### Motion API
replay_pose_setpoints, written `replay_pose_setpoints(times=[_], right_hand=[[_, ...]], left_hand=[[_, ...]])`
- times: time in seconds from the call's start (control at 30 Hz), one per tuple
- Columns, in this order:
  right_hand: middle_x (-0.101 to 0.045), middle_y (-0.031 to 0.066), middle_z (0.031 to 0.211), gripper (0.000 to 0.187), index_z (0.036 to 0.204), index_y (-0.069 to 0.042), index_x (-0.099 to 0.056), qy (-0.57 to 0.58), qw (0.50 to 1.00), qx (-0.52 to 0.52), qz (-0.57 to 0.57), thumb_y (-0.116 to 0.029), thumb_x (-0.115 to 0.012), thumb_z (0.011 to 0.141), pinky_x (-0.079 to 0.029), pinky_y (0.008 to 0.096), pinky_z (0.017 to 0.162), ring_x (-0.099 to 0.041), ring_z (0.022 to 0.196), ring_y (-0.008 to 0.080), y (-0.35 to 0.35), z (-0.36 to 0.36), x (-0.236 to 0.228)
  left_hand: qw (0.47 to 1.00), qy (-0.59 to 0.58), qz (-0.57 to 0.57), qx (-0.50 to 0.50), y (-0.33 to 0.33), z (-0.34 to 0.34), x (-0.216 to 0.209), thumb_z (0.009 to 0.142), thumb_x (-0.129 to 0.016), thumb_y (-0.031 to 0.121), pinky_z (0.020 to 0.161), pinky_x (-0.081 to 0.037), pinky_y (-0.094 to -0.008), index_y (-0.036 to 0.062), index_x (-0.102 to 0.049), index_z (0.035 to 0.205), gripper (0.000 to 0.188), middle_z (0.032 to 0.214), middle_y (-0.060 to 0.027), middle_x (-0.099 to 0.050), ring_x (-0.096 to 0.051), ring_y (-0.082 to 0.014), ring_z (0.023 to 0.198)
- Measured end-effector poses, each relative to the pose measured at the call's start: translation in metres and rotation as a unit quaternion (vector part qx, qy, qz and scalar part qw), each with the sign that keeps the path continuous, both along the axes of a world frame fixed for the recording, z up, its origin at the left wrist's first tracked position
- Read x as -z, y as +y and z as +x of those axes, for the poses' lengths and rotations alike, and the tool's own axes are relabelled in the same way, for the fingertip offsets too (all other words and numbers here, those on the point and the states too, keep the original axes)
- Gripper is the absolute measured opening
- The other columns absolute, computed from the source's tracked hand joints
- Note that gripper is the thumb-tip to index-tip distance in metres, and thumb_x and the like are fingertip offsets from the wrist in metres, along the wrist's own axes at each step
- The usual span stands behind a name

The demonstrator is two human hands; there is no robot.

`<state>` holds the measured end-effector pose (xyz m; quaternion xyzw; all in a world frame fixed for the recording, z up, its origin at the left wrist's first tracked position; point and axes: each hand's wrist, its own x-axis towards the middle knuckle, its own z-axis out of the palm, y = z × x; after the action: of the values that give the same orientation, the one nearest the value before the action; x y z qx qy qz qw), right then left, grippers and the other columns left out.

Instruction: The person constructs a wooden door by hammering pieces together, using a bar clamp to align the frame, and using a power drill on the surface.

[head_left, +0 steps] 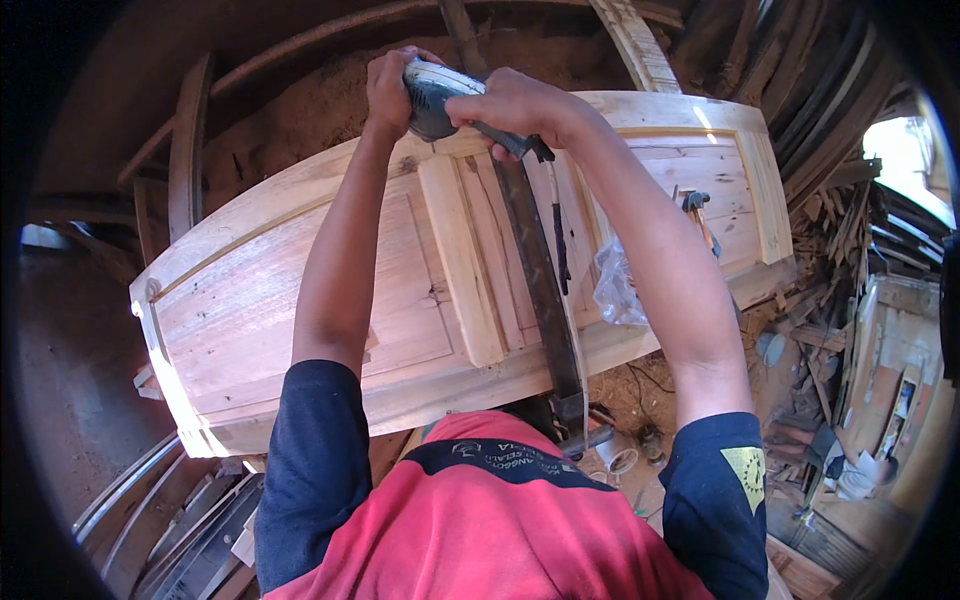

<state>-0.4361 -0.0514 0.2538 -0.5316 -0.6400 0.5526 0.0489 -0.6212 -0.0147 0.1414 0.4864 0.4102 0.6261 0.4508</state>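
A corded power tool with a dark teal body and a whitish top edge rests at the far edge of a wooden panelled door. My left hand is wrapped round its front end. Farther back, my right hand grips its handle, and a black cord hangs down from there. I cannot make out the tool's underside. A long dark metal bar clamp runs across the door, passing beneath the handle.
On the door, right of the clamp, lie a clear plastic bag and a hammer. Timber beams stand behind. Scrap wood is heaped at the right, with what seems to be a person beyond. Curved dark pieces lie lower left.
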Motion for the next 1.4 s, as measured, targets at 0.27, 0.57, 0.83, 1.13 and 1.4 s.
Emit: replay_pose_setpoints(times=[0.27,0.57,0.83,1.13,1.4], right_hand=[[-0.063,0.0069,0.070,0.039,0.086,-0.002,-0.068,0.003,1.000,-0.012,-0.027,-0.039,-0.067,0.076,-0.054,0.0272,0.052,-0.065,0.055,0.0146,0.008,-0.004,0.000],[-0.064,0.0080,0.067,0.038,0.086,-0.001,-0.069,-0.011,0.999,-0.027,-0.012,-0.039,-0.066,0.077,-0.053,0.0281,0.052,-0.065,0.056,0.0144,0.011,-0.003,0.008],[-0.064,0.0076,0.064,0.038,0.087,-0.001,-0.070,-0.014,0.999,-0.042,-0.017,-0.038,-0.065,0.078,-0.051,0.0280,0.052,-0.064,0.055,0.0148,0.017,-0.003,0.024],[-0.062,0.0079,0.063,0.040,0.087,0.002,-0.068,0.006,0.998,-0.033,-0.048,-0.036,-0.068,0.076,-0.051,0.0289,0.049,-0.062,0.052,0.0146,0.015,-0.006,0.047],[-0.062,0.0075,0.068,0.039,0.087,0.002,-0.068,0.013,0.998,-0.037,-0.052,-0.036,-0.070,0.077,-0.053,0.0286,0.050,-0.062,0.053,0.0147,0.023,-0.003,0.065]], left_hand=[[0.999,-0.005,-0.029,0.035,0.018,-0.007,0.010,0.089,-0.042,0.032,0.077,-0.050,-0.0324,-0.0067,-0.070,0.083,0.048,0.082,-0.0154,-0.070,-0.064,-0.0212,0.074],[0.998,-0.015,-0.055,0.027,0.017,-0.006,0.025,0.090,-0.041,0.032,0.079,-0.051,-0.0325,-0.0059,-0.070,0.083,0.049,0.081,-0.0161,-0.070,-0.064,-0.0220,0.074],[0.998,-0.033,-0.055,0.024,0.016,-0.008,0.039,0.090,-0.040,0.032,0.079,-0.051,-0.0328,-0.0056,-0.070,0.083,0.049,0.082,-0.0165,-0.070,-0.065,-0.0227,0.076],[0.994,-0.072,-0.080,0.035,0.006,-0.009,0.064,0.089,-0.041,0.032,0.082,-0.053,-0.0357,-0.0079,-0.068,0.084,0.048,0.085,-0.0215,-0.071,-0.068,-0.0278,0.079],[0.995,-0.022,-0.087,0.043,0.004,-0.003,0.054,0.091,-0.040,0.029,0.085,-0.052,-0.0375,-0.0048,-0.067,0.085,0.044,0.090,-0.0210,-0.071,-0.066,-0.0293,0.084]])
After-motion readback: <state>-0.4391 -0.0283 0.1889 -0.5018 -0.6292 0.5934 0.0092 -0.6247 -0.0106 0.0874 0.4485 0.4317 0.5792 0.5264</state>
